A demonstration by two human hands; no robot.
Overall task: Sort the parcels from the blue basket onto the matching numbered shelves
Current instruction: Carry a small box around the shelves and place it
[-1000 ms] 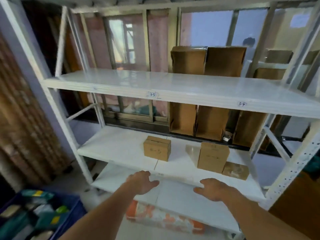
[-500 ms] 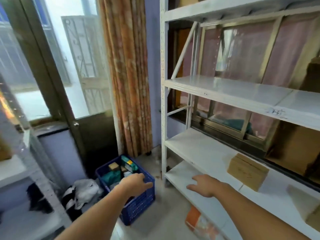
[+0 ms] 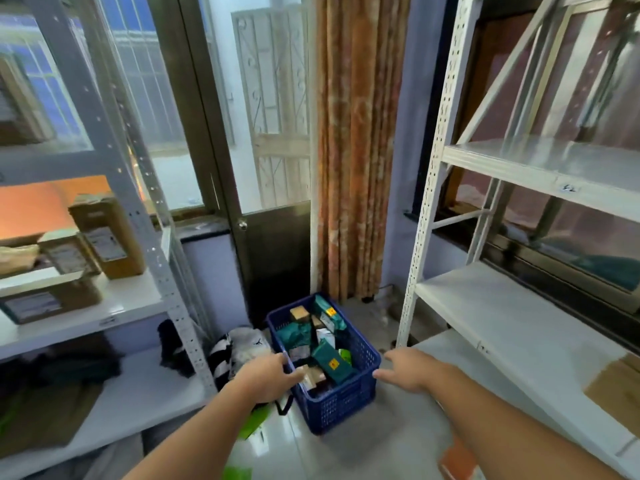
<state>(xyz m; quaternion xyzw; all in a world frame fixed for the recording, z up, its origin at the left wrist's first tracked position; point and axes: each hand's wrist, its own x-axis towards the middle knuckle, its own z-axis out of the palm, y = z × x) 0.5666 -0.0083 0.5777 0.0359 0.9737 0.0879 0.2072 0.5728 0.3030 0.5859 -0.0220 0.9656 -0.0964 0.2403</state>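
Observation:
The blue basket (image 3: 341,407) stands on the floor between two shelf racks, holding several parcels (image 3: 327,362), mostly green packets and small brown boxes. My left hand (image 3: 266,379) hovers at the basket's left rim, fingers loosely spread, holding nothing. At the basket's right side my right hand (image 3: 407,372) is stretched out, empty, fingers relaxed. The white numbered shelves (image 3: 519,327) rise on the right, with a handwritten number label (image 3: 569,188) on the upper shelf edge.
A grey rack (image 3: 138,296) on the left carries brown boxes (image 3: 107,233). Dark and striped bags (image 3: 239,348) lie beside the basket. A door (image 3: 270,237) and a patterned curtain (image 3: 353,150) stand behind it. A flat cardboard piece (image 3: 616,393) lies on the right lower shelf.
My view swung left from the white shelves to the basket. Both empty hands moved off the shelf and now reach down toward the basket's two sides.

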